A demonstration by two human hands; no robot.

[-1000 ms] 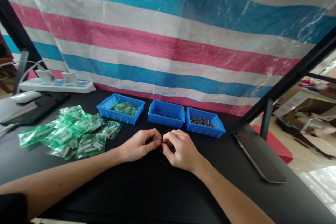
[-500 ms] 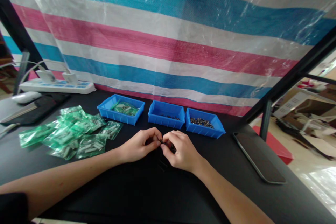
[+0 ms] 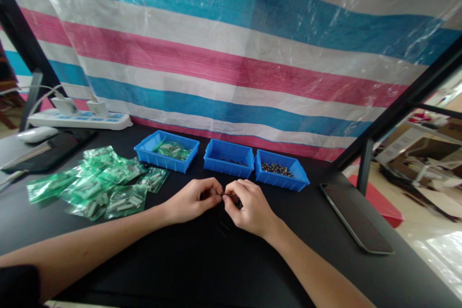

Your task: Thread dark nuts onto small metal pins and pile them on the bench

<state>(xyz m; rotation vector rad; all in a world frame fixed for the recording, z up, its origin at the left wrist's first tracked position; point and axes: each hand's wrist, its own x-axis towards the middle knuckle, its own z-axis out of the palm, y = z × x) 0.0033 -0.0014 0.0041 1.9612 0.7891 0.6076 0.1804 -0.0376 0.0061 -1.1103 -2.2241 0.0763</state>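
Observation:
My left hand [image 3: 197, 198] and my right hand [image 3: 249, 206] meet over the black table, thumbs and forefingers pinched together. Between the fingertips is a tiny dark part, too small to name. More small dark pieces [image 3: 238, 203] show in the curl of my right hand. Just beyond the hands stand a blue bin [image 3: 229, 167] with a few small dark parts at its bottom and another blue bin [image 3: 283, 180] holding many small metallic parts [image 3: 277, 169]. A third blue bin [image 3: 162, 159], farther left, contains green-tinted plastic bags [image 3: 173, 149].
A heap of green-tinted plastic bags [image 3: 90, 180] lies left of my forearm. Behind it are a white power strip [image 3: 81, 120] and a white mouse [image 3: 37, 134]. To the right lies a phone [image 3: 355, 219]. A striped sheet [image 3: 231, 72] hangs behind the table.
My fingertips have shifted slightly around the small dark part, and less of it shows between them. The bins, bags and phone stay where they were.

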